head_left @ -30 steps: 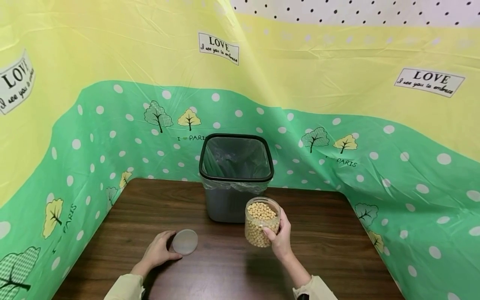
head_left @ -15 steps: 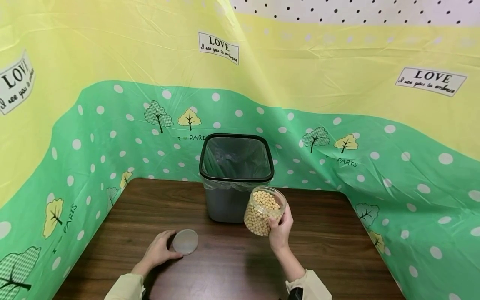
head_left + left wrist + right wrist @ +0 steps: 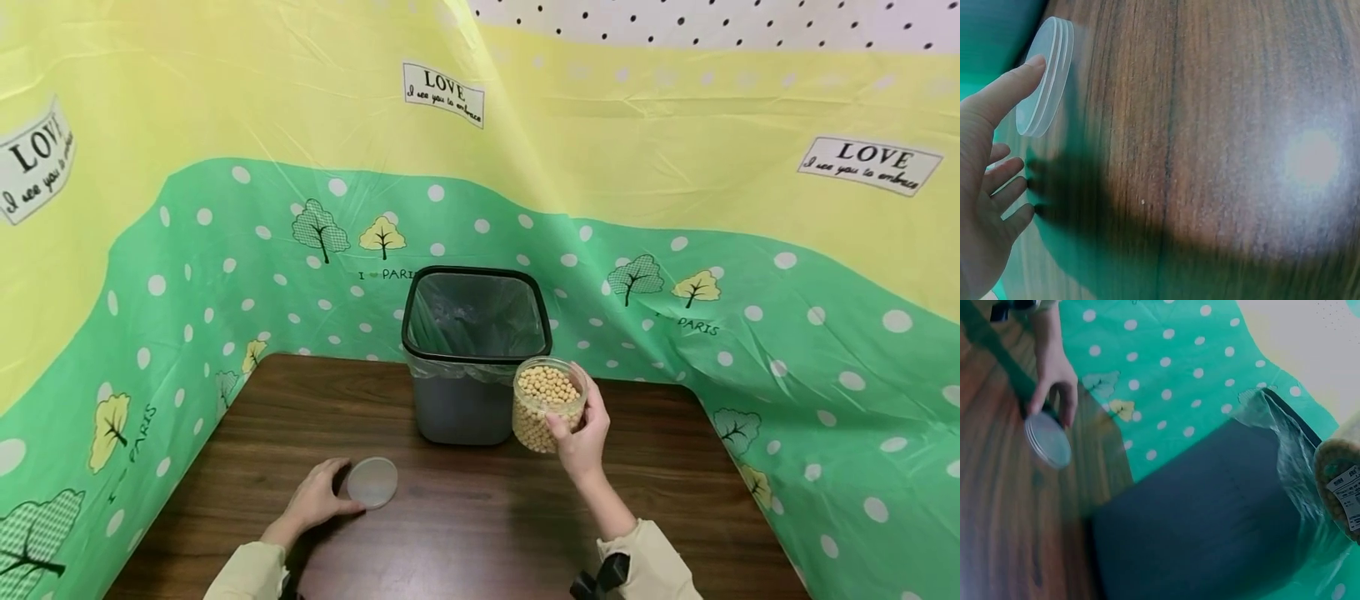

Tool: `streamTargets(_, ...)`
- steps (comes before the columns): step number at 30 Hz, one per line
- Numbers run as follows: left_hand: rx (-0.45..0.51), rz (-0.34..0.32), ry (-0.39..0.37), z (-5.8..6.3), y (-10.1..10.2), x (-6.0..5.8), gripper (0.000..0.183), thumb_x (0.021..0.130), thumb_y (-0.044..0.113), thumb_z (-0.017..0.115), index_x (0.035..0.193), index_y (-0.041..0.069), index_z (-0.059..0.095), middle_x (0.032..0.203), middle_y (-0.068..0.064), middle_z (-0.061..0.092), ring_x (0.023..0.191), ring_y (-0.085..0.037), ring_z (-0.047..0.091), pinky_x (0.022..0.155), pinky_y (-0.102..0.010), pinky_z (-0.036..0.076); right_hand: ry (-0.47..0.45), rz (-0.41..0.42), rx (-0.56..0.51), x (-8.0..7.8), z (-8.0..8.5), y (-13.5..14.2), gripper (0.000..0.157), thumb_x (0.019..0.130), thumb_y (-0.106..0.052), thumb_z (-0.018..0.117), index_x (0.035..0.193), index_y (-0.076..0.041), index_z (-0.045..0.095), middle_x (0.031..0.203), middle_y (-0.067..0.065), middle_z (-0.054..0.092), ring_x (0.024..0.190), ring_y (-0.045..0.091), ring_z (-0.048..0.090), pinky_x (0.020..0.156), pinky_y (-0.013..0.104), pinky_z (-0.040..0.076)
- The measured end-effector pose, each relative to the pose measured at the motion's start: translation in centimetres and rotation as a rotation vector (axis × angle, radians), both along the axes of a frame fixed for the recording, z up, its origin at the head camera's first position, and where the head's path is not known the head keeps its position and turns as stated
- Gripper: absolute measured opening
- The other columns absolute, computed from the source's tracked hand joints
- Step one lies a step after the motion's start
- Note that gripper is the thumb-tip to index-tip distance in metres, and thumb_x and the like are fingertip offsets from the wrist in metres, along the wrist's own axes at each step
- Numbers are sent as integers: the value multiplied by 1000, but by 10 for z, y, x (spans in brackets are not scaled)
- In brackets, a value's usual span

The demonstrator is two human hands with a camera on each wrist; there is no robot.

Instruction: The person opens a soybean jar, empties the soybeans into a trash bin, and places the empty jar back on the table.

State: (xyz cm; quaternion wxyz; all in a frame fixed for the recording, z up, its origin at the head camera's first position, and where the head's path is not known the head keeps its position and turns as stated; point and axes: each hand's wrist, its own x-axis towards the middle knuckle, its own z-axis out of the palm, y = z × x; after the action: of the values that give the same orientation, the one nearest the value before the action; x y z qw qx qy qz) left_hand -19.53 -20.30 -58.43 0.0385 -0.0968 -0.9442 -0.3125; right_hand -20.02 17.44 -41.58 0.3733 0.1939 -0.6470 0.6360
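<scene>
In the head view my right hand (image 3: 588, 433) grips a clear jar (image 3: 531, 423) filled with pale yellow beans, its mouth uncovered. It is held off the table, in front of the bin's right side. The right wrist view shows the jar's (image 3: 1338, 497) underside with a white label; the right hand is out of sight there. A translucent round lid (image 3: 372, 483) lies on the table at the left. Around its left edge my left hand (image 3: 315, 496) rests, thumb and fingers loosely spread. In the left wrist view the thumb touches the lid (image 3: 1047, 81).
A dark grey bin (image 3: 457, 408) with a black rim and a clear plastic liner stands at the back of the brown wooden table (image 3: 450, 542). Behind and beside the table hangs a green and yellow printed curtain (image 3: 225, 225).
The jar in my right hand has risen and shifted right toward the bin's front right corner. It tilted midway and is more upright now. My left hand and the lid have stayed put.
</scene>
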Motion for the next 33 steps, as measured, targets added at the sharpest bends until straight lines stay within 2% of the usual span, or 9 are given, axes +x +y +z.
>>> streamTargets(8,3,-10,-2,7,-3,-2,86,54,39,85,118,-8,53,117,-25,54,110,-41,49,89,-52,40,38,-35,97,-5,43,8,69,64,-10,70,119,20,44,113,37,47,104,17,52,87,17,42)
streamTargets(10,2,-10,-6,8,-4,-3,86,54,39,85,119,-8,53,117,-25,54,110,-41,49,89,-52,40,46,-48,123,-7,50,11,69,62,-10,69,119,21,43,111,39,47,103,17,52,87,17,42)
streamTargets(15,23,-23,-20,16,-4,-9,84,58,36,84,122,-8,51,118,-24,54,110,-41,49,88,-52,41,47,-54,157,-17,59,17,71,62,-12,70,119,20,44,112,39,47,103,17,51,86,16,41)
streamTargets(18,41,-27,-26,29,-3,-19,83,63,37,81,125,-8,47,122,-26,50,113,-42,46,89,-53,39,42,-53,164,-22,63,20,71,61,-12,69,120,19,44,112,38,47,103,17,50,86,16,40)
streamTargets(20,58,-29,-11,43,1,-27,84,66,40,79,128,-7,45,126,-27,48,115,-42,44,91,-54,38,43,-55,164,-25,65,22,72,61,-13,69,120,19,44,112,38,46,102,18,50,86,16,40)
streamTargets(22,86,-34,14,63,6,-37,86,68,44,76,131,-5,43,129,-25,45,118,-41,42,94,-53,36,50,-63,162,-27,68,22,72,61,-14,70,120,19,44,110,37,47,101,18,50,86,17,40)
streamTargets(28,165,-77,60,140,27,-67,94,71,52,70,143,8,27,141,-17,35,128,-35,32,100,-52,30,56,-82,181,-30,74,24,73,64,-20,70,120,19,43,113,38,46,104,19,50,87,17,39)
streamTargets(30,159,-97,65,165,33,-74,93,74,53,67,144,11,23,144,-15,29,131,-33,27,102,-52,27,52,-88,191,-30,75,24,73,65,-20,70,120,19,43,113,38,46,105,18,49,87,17,39)
streamTargets(33,151,-117,87,199,42,-83,90,76,56,64,145,15,23,147,-11,26,132,-31,27,102,-53,27,57,-98,201,-31,77,23,74,64,-22,71,120,18,44,113,37,48,104,18,50,87,17,39)
